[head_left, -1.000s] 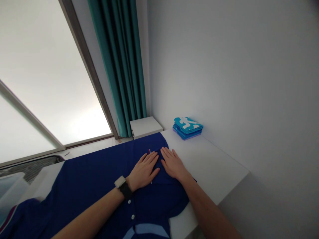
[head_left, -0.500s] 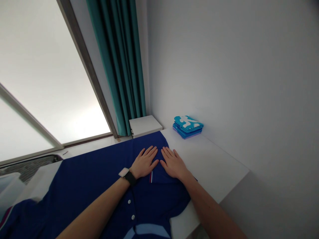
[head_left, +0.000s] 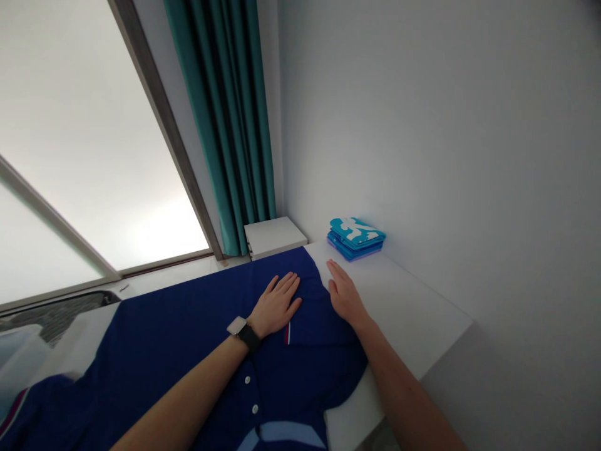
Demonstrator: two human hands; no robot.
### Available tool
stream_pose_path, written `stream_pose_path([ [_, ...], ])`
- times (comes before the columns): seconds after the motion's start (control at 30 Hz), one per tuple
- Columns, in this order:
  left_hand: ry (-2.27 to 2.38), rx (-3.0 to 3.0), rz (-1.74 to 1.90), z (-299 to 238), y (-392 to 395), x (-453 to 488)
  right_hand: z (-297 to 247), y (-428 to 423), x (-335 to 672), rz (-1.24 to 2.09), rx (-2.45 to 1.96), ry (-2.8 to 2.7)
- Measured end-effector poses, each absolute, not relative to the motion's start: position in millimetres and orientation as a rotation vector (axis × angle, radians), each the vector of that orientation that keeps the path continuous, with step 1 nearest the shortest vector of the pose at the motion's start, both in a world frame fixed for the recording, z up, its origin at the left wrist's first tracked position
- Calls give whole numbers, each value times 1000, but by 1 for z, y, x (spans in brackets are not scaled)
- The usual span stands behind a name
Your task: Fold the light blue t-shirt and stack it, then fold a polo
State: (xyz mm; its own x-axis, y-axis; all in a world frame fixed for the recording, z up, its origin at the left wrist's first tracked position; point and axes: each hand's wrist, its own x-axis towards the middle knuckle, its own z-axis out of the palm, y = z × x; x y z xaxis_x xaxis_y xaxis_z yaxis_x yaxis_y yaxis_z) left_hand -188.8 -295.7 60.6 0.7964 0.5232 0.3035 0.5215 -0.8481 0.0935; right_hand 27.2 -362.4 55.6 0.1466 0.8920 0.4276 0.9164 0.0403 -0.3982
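Palms down on blue shirt (head_left: 178, 332), left hand (head_left: 277, 304) and right hand (head_left: 345, 294) apart, fingers outstretched, empty.

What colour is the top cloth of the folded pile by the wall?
The top cloth is turquoise with white patches; the head view shows it.

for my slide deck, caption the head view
Left hand and right hand rest on a dark blue polo shirt on a white table.

One navy polo shirt (head_left: 178, 338), one stack of folded cloths (head_left: 357, 237), one wristwatch (head_left: 237, 326), one teal curtain (head_left: 225, 125), two hands (head_left: 277, 305) (head_left: 345, 295)
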Motion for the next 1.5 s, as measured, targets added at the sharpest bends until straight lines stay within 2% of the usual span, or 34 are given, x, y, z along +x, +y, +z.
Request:
stream_pose_path([
  [0.1, 811, 2960, 487, 67, -306, -184, 51, -360, 38, -67, -1871, -1657],
  [0.33, 442, 2968, 289, 67, -326, -177, 43, -365, 31, 85, -2083, -1868],
  [0.8, 532, 2989, 344, 57, -324, -180, 43, -367, 36, 92, -2116, -1890],
  [1.27, 539, 3000, 357, 58, -325, -180, 54, -374, 57, 15, -2189, -1674],
  [1.4, 548, 3012, 344, 59, -325, -179, 70, -380, 29, -144, -2075, -1796],
  [1.5, 555, 3022, 331, 60, -326, -178, 72, -392, 11, -144, -1928, -2054],
])
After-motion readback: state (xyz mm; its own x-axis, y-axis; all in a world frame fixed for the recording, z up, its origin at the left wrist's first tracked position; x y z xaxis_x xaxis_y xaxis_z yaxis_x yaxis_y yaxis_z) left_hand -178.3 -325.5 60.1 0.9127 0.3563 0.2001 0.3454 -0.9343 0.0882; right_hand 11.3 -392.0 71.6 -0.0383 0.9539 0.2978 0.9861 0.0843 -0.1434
